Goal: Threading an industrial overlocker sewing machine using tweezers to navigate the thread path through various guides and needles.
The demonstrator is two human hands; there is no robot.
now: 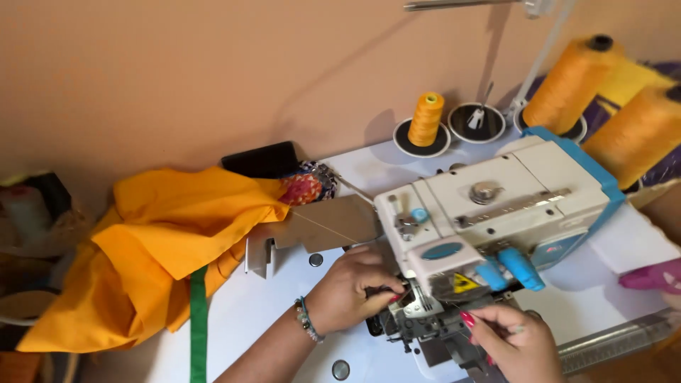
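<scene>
We log, filling the centre right of the frame, a white-and-blue overlock sewing machine on a white table, with heaped orange fabric at left, three large orange thread cones at upper right and one small cone at top centre. Our left hand is pinched on a dark slender tool, apparently tweezers, aimed at the needle and presser-foot area at lower centre; our right hand curls at the machine's front, its grip unclear. Risk, as we judge it: fingers sit close to the needle, so any accidental drive start could injure them, and a tool slip could lose the thread.
</scene>
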